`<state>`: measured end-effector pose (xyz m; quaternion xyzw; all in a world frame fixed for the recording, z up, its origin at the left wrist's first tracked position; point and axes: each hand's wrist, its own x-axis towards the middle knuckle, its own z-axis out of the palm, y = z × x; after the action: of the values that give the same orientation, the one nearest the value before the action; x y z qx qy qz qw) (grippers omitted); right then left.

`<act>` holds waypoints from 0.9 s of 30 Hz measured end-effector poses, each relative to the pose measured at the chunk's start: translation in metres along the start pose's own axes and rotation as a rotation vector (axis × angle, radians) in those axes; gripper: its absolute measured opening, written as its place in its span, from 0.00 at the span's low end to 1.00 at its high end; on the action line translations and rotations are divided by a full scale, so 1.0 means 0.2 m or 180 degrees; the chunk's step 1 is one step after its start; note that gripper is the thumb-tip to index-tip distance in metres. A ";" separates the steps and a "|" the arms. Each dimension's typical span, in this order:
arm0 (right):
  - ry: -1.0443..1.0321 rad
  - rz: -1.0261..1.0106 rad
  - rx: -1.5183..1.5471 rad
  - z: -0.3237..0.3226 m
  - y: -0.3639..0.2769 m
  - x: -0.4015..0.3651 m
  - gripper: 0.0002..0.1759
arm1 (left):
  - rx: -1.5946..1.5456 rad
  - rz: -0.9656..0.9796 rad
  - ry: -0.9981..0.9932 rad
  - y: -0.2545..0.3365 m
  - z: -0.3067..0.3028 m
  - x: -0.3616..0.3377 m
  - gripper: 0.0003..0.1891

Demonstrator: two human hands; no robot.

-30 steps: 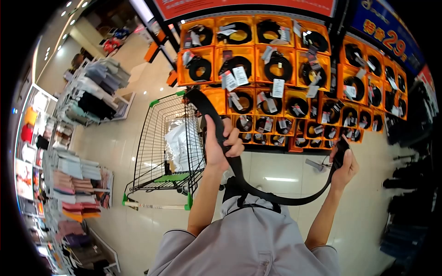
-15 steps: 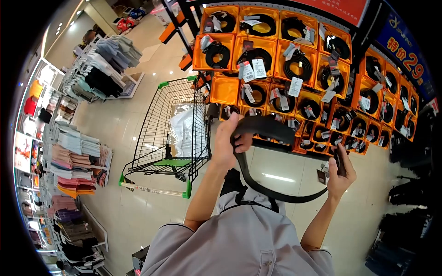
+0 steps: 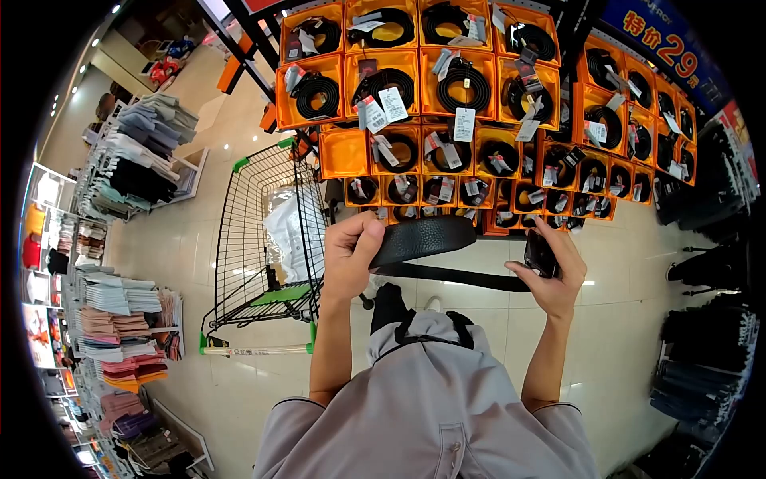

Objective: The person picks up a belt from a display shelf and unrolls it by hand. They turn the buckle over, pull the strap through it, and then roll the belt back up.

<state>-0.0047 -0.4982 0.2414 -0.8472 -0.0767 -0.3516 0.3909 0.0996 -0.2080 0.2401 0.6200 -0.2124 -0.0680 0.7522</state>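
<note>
A black leather belt [image 3: 427, 239] stretches between my two hands in front of the display. My left hand [image 3: 349, 254] is closed around the belt at its left, with the thumb pressed on top and a wide grained stretch showing beside it. A second, narrower stretch runs lower, across to the right. My right hand [image 3: 558, 270] holds the belt's other end, where a dark shiny buckle [image 3: 540, 254] lies between the thumb and fingers. Part of the belt is hidden inside my left fist.
Orange boxes [image 3: 343, 153], many with coiled, tagged belts, fill the rack ahead. A black wire shopping cart [image 3: 227, 239] with green corners stands at my left, holding a clear-wrapped white package [image 3: 291, 239]. Folded clothes [image 3: 120, 295] line the left; dark garments [image 3: 710, 335] hang at the right.
The belt's low-hanging loop has been raised and drawn nearly level between my hands. My left hand has shifted left. The buckle now shows in my right hand. The view has turned slightly right.
</note>
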 end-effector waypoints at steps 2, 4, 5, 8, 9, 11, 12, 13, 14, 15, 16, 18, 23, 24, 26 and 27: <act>0.0015 0.0009 -0.0063 0.01 -0.01 0.00 0.38 | -0.0049 -0.0087 0.0046 0.02 0.03 0.00 0.17; 0.0024 0.0015 -0.0129 0.02 -0.01 0.00 0.36 | -0.0105 -0.0173 0.0096 0.03 0.03 0.00 0.18; 0.0073 -0.0052 -0.0148 0.03 0.00 0.00 0.34 | -0.0173 -0.0216 0.0014 0.02 0.03 0.00 0.19; 0.0173 0.0164 -0.0010 0.05 -0.02 0.02 0.27 | -0.0195 -0.0300 -0.0049 0.01 0.02 -0.01 0.19; 0.0232 0.0444 0.0155 0.05 -0.03 0.02 0.23 | -0.0146 -0.0342 -0.0031 0.01 0.02 -0.02 0.20; 0.0398 0.0912 0.1264 0.08 -0.01 0.00 0.16 | -0.0032 -0.0308 -0.0275 0.01 0.01 -0.04 0.22; 0.0582 0.0998 0.1663 0.10 0.01 0.01 0.17 | -0.0105 -0.0358 -0.0248 -0.01 0.00 -0.05 0.22; 0.0775 0.1061 0.2075 0.12 0.03 0.02 0.18 | -0.0165 -0.0409 -0.0217 -0.04 -0.02 -0.07 0.22; 0.0897 0.1157 0.2517 0.14 0.05 0.03 0.19 | -0.0224 -0.0495 -0.0151 -0.08 -0.06 -0.10 0.21; 0.1012 0.1228 0.2968 0.14 0.06 0.04 0.20 | -0.0277 -0.0578 -0.0076 -0.13 -0.11 -0.13 0.21; 0.1102 0.1544 0.3515 0.13 0.06 0.05 0.23 | -0.0516 -0.0594 -0.0068 -0.16 -0.14 -0.13 0.21; 0.1210 0.1810 0.4397 0.12 0.08 0.07 0.25 | -0.0788 -0.0544 0.0050 -0.17 -0.13 -0.15 0.21; 0.1191 0.1632 0.5335 0.15 0.15 0.06 0.30 | -0.0437 -0.0612 0.0056 -0.20 -0.14 -0.17 0.25; 0.1184 0.1743 0.5281 0.15 0.13 0.07 0.32 | -0.0441 -0.0611 0.0055 -0.20 -0.14 -0.17 0.25; 0.1035 0.1823 0.5281 0.14 0.12 0.08 0.35 | -0.0450 -0.0608 0.0085 -0.19 -0.13 -0.17 0.25; 0.1011 0.1833 0.5286 0.15 0.11 0.08 0.35 | -0.0626 -0.0572 0.0017 -0.18 -0.12 -0.17 0.24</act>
<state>0.0319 -0.4952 0.2251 -0.2187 -0.0357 -0.1841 0.9576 0.0850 -0.1815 0.1936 0.5600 -0.1462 -0.1539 0.8009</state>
